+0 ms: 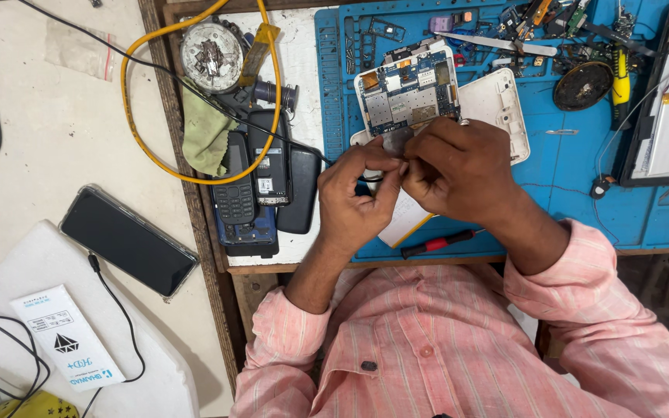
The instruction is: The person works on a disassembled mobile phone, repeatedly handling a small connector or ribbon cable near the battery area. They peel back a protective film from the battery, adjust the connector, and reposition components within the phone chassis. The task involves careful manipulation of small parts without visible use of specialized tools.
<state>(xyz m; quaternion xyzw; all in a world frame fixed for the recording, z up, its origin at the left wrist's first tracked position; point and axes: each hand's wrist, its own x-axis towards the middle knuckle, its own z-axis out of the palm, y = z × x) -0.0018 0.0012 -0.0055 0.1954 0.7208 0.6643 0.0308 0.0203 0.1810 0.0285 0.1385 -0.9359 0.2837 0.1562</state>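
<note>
I am looking down at the counter (195,224), where the blue work mat (574,193) is lying under and beyond both hands. Just beyond my knuckles an opened white device with its circuit board (408,89) exposed is resting on the mat. My left hand (358,197) and right hand (454,166) are meeting fingertip to fingertip, both pinching a small grey part (396,142); what it is I cannot tell. I judge that short, steady pulls suit this grip. A red-handled screwdriver (437,243) is lying just below my right wrist, old handsets (261,182) are crowding the left, and loose tools are sitting beyond, so I am keeping my elbows in.
</note>
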